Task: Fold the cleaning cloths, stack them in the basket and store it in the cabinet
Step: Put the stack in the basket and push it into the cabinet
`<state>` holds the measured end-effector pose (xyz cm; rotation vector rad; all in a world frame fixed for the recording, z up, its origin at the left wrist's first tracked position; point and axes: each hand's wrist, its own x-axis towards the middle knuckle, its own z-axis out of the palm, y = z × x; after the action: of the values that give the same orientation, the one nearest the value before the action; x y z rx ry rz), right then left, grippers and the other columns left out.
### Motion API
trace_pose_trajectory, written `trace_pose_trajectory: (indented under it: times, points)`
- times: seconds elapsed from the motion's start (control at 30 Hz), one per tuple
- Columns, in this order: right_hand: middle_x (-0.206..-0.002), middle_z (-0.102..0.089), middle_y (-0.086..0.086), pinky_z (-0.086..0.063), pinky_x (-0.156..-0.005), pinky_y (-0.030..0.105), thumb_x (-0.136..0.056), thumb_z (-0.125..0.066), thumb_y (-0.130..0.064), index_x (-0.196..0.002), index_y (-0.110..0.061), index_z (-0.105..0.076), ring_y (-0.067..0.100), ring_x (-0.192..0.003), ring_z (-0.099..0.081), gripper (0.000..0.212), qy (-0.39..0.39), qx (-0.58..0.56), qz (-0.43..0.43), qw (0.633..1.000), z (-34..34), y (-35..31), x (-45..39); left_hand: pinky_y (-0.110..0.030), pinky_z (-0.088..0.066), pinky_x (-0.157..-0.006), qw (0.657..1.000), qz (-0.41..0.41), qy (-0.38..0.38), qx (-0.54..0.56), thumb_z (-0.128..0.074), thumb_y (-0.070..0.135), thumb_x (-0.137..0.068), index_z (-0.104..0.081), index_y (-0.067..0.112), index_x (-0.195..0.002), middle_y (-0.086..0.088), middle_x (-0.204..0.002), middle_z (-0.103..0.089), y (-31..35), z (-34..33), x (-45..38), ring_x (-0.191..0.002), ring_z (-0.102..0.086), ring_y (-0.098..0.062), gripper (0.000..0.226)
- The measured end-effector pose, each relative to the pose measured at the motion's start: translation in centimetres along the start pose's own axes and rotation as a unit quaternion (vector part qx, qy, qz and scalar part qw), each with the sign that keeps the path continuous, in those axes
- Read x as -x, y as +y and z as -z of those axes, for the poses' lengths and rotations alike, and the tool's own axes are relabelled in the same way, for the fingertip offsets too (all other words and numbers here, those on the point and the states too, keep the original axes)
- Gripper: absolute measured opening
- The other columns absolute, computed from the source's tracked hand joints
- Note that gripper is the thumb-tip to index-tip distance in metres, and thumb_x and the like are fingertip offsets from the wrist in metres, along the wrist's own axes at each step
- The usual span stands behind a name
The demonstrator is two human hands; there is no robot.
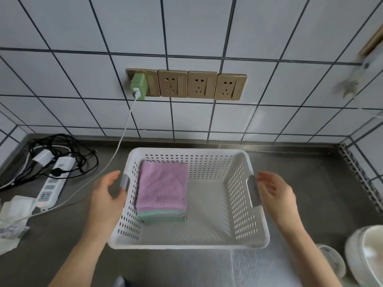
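Folded cloths stacked in a white basket on the counter, a hand at each end.

The stack of cloths point(162, 189), pink on top and green beneath, lies against the left wall of the perforated basket point(186, 243); its lower layers are hard to count. The left hand point(107, 195) and right hand point(275, 193) hover by the grey handles, fingers relaxed, grasping nothing. The steel counter point(310, 172) meets a tiled wall with sockets point(202, 84); blurred bowls point(366, 255) are cut off at right.
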<state>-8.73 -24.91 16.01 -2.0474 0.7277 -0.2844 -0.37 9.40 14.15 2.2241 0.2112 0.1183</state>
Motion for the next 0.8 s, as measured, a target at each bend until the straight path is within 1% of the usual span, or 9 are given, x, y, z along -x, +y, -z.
trace_pose_trajectory:
  times: [0.07,0.1,0.17,0.2,0.3,0.4,0.6,0.7,0.8]
  points:
    - [-0.095,-0.065,-0.005,-0.043,-0.072,0.022,-0.091,-0.055,-0.016,-0.115,-0.015,-0.061,0.013,-0.087,-0.062,0.024,0.001,0.005,-0.026,1.0,-0.4,0.7,-0.1,-0.029,-0.047,-0.083,0.995,0.074,-0.02,0.065,-0.06,0.001,-0.086,-0.054,0.017,-0.126,0.004,-0.12,-0.057,-0.4,-0.2,-0.1,-0.095,-0.059,-0.016,0.044]
    - [-0.096,-0.065,-0.004,-0.044,-0.068,0.021,-0.091,-0.055,-0.016,-0.116,-0.014,-0.06,0.013,-0.084,-0.063,0.025,-0.009,0.0,-0.04,0.999,-0.7,1.1,-0.1,-0.026,-0.052,-0.075,0.987,0.11,-0.029,0.109,-0.061,0.0,-0.086,-0.054,0.016,-0.124,0.0,-0.118,-0.061,-0.6,-0.4,0.0,-0.087,-0.064,-0.018,0.042]
    - [-0.099,-0.067,0.001,-0.048,-0.063,0.023,-0.092,-0.055,-0.017,-0.118,-0.01,-0.058,0.015,-0.072,-0.068,0.027,-0.03,-0.036,-0.078,0.996,-1.5,1.8,-0.5,-0.014,-0.054,-0.058,0.97,0.157,-0.035,0.182,-0.059,0.001,-0.089,-0.055,0.011,-0.12,-0.009,-0.108,-0.066,-0.8,-0.8,0.0,-0.074,-0.068,-0.017,0.033]
    - [-0.099,-0.069,0.005,-0.05,-0.059,0.024,-0.092,-0.056,-0.017,-0.118,-0.009,-0.058,0.016,-0.068,-0.07,0.027,-0.039,-0.064,-0.102,0.992,-1.9,2.1,-0.7,-0.012,-0.052,-0.055,0.964,0.17,-0.036,0.199,-0.058,0.003,-0.09,-0.056,0.008,-0.119,-0.012,-0.103,-0.067,-0.8,-0.9,-0.1,-0.07,-0.067,-0.016,0.029]
    - [-0.089,-0.069,0.005,-0.047,-0.051,0.024,-0.093,-0.052,-0.008,-0.12,-0.008,-0.054,0.014,-0.059,-0.066,0.027,-0.051,-0.093,-0.135,0.985,-2.5,2.3,-1.1,-0.023,-0.053,-0.059,0.951,0.203,-0.052,0.228,-0.057,0.009,-0.092,-0.057,0.006,-0.116,-0.015,-0.097,-0.067,-0.3,-0.8,-0.4,-0.068,-0.062,-0.02,0.025]
    - [-0.081,-0.068,0.001,-0.045,-0.057,0.031,-0.091,-0.049,-0.004,-0.12,-0.007,-0.056,0.014,-0.055,-0.056,0.03,-0.046,-0.08,-0.127,0.988,-2.8,1.9,-1.1,-0.03,-0.045,-0.062,0.951,0.205,-0.065,0.223,-0.057,0.012,-0.092,-0.06,0.004,-0.111,-0.012,-0.09,-0.067,-0.1,-0.5,-0.5,-0.061,-0.051,-0.019,0.021]
    - [-0.081,-0.067,0.003,-0.045,-0.063,0.032,-0.093,-0.051,-0.008,-0.117,-0.011,-0.059,0.014,-0.058,-0.052,0.025,-0.054,-0.094,-0.09,0.99,-2.6,-0.1,-0.2,-0.027,-0.038,-0.057,0.95,0.205,-0.035,0.233,-0.058,0.013,-0.092,-0.061,-0.001,-0.103,-0.005,-0.07,-0.059,-1.2,1.1,1.3,-0.054,-0.042,-0.017,0.018]
    - [-0.084,-0.068,0.005,-0.044,-0.066,0.033,-0.091,-0.053,-0.005,-0.12,-0.01,-0.058,0.015,-0.059,-0.053,0.03,-0.069,-0.092,-0.077,0.99,-2.7,-1.6,0.6,-0.027,-0.038,-0.057,0.95,0.199,-0.017,0.24,-0.058,0.014,-0.092,-0.063,0.0,-0.1,-0.002,-0.064,-0.057,-1.9,2.9,2.8,-0.054,-0.042,-0.017,0.017]
    - [-0.084,-0.067,0.006,-0.043,-0.065,0.034,-0.088,-0.055,-0.004,-0.123,-0.011,-0.058,0.015,-0.058,-0.052,0.035,-0.098,-0.082,-0.056,0.99,-3.9,-3.2,1.7,-0.027,-0.037,-0.056,0.947,0.203,0.028,0.245,-0.06,0.015,-0.091,-0.064,0.002,-0.097,0.0,-0.058,-0.057,-3.6,5.4,4.1,-0.053,-0.042,-0.017,0.014]
